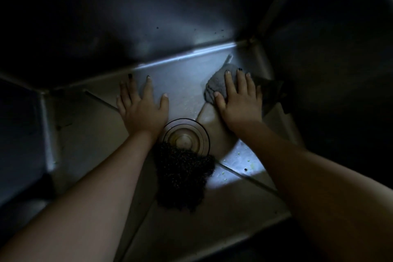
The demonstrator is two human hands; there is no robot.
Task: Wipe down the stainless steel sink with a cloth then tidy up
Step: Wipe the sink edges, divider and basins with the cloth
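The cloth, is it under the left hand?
No, the cloth lies under the right hand, while the left hand rests flat on the sink floor.

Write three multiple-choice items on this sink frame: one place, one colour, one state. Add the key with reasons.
1. Where does the dark scrubber lie?
A. in the far right corner
B. over the near edge of the drain
C. up on the rim

2. What colour is the cloth?
A. grey
B. yellow
C. red

3. How is the right hand?
A. curled in a fist, off the cloth
B. lifting the cloth into the air
C. fingers straight, pressing the cloth on the sink floor

Key: 1 B, the scrubber overlaps the drain's near side. 2 A, the cloth looks grey even in the dim light. 3 C, the spread fingers lie flat on top of the cloth.
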